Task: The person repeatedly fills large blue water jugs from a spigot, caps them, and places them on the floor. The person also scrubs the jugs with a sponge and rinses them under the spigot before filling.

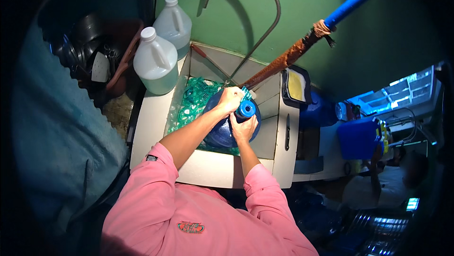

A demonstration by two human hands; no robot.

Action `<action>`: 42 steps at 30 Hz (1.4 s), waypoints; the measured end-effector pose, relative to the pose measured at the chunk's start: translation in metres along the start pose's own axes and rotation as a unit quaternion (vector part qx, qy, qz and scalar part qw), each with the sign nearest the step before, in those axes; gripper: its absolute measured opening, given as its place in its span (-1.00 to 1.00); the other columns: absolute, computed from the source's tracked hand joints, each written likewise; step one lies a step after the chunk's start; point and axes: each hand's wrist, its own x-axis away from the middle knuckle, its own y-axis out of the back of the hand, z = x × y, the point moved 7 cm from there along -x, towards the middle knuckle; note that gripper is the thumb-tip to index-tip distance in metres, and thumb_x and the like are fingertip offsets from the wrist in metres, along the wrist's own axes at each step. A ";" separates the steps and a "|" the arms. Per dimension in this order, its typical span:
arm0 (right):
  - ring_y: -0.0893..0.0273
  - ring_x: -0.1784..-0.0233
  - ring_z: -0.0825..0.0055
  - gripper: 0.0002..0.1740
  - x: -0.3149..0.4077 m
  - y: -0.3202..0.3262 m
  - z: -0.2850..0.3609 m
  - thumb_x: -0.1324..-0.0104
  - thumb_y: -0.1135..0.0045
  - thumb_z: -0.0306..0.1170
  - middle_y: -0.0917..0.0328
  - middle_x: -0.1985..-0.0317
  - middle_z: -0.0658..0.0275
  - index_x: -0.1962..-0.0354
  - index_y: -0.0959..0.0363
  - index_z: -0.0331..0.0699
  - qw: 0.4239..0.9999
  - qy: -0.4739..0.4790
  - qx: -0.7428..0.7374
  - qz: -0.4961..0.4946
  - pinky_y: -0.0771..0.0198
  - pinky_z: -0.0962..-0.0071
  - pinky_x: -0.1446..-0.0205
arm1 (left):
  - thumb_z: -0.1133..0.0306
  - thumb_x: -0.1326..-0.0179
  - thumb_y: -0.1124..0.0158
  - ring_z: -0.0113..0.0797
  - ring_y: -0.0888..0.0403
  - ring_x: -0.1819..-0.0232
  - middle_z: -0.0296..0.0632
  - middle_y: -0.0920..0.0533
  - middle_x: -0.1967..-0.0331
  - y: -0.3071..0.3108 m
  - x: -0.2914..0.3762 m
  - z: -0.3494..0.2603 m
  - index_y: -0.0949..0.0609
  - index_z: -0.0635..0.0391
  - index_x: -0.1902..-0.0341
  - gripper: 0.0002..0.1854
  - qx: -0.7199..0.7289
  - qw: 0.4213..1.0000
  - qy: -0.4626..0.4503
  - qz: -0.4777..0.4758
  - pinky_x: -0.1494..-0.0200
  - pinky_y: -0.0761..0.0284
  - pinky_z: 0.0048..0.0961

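A round blue plastic water jug (221, 137) stands in the tiled sink basin (266, 133), with its blue neck (247, 108) facing up toward me. A small dark hole shows in the middle of the neck's top. My right hand (244, 127) grips the neck from the near side. Just behind the neck, my left hand (230, 100) is closed on a green patterned strip (246, 93), partly hidden by the fingers. Tangled green plastic strips (193, 98) cover the basin's left part, around the jug's base.
Two translucent jugs of liquid (156, 64) (173, 25) stand on the left ledge. A curved metal pipe (275, 0) and a rusty pole (283, 60) rise behind the basin. A black-handled knife (287, 133) lies on the right ledge. Another person (376, 185) is at far right.
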 end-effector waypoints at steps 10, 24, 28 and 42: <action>-0.37 -0.20 -0.07 -0.14 0.004 0.003 -0.009 0.09 -0.58 -0.04 -0.49 -0.05 0.00 -0.09 -0.42 -0.29 0.999 0.023 -0.028 -0.010 -0.24 0.03 -0.34 | 0.41 -0.38 -0.19 -0.62 -0.43 0.39 -0.41 -0.57 0.45 -0.008 0.026 -0.007 -0.64 0.20 0.29 -0.85 0.054 0.997 -0.035 0.031 0.32 -0.39 -0.55; -0.48 -0.14 0.05 -0.09 -0.001 -0.020 -0.010 0.08 -0.55 0.11 -0.54 0.00 0.04 -0.07 -0.44 -0.32 0.997 0.058 0.040 -0.022 -0.32 0.07 -0.29 | 0.30 -0.30 -0.31 -0.52 -0.55 0.38 -0.28 -0.61 0.43 -0.042 0.079 -0.062 -0.63 0.16 0.30 -0.82 0.033 0.978 -0.189 0.080 0.22 -0.50 -0.48; -0.38 -0.21 -0.03 -0.18 -0.003 -0.003 -0.006 0.04 -0.56 -0.07 -0.51 -0.07 0.05 -0.10 -0.42 -0.27 1.000 -0.007 -0.001 0.002 -0.23 0.08 -0.37 | 0.26 -0.35 -0.29 -0.39 -0.59 0.13 -0.15 -0.65 0.20 0.060 0.014 -0.043 -0.61 0.22 0.05 -0.73 0.057 0.976 -0.175 -0.115 0.02 -0.51 -0.38; -0.32 -0.27 0.03 -0.15 -0.005 0.003 0.002 0.02 -0.45 0.01 -0.42 -0.06 0.08 -0.10 -0.35 -0.35 0.998 0.025 0.043 -0.028 -0.11 0.05 -0.38 | -0.35 0.06 -0.41 -0.02 -0.29 -0.48 0.11 -0.42 -0.37 -0.010 0.038 0.017 -0.28 0.22 -0.46 0.15 -0.288 0.899 -0.279 0.174 -0.58 0.13 0.10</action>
